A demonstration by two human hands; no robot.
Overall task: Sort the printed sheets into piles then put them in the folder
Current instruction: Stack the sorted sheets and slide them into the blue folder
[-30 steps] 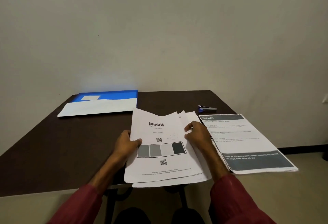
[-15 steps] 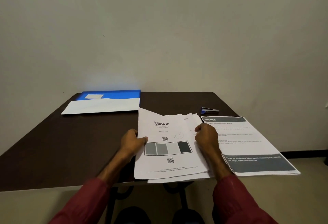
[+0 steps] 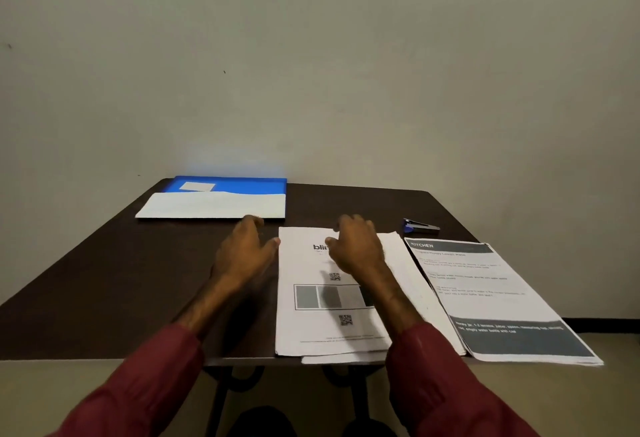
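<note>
My sleeves (image 3: 145,377) are dark red, the surface (image 3: 104,281) dark brown. The folder (image 3: 249,184) at upper left is bright blue with a pale label (image 3: 197,186). The middle sheet (image 3: 304,332) is white with grey blocks and black codes; the right sheet (image 3: 485,284) has dark grey bands, white lettering.

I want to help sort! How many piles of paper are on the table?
2. The blinkit pile lies in the middle at the near edge; the KITCHEN pile lies just right of it. More sheets may hide in the blue folder, back left.
</note>
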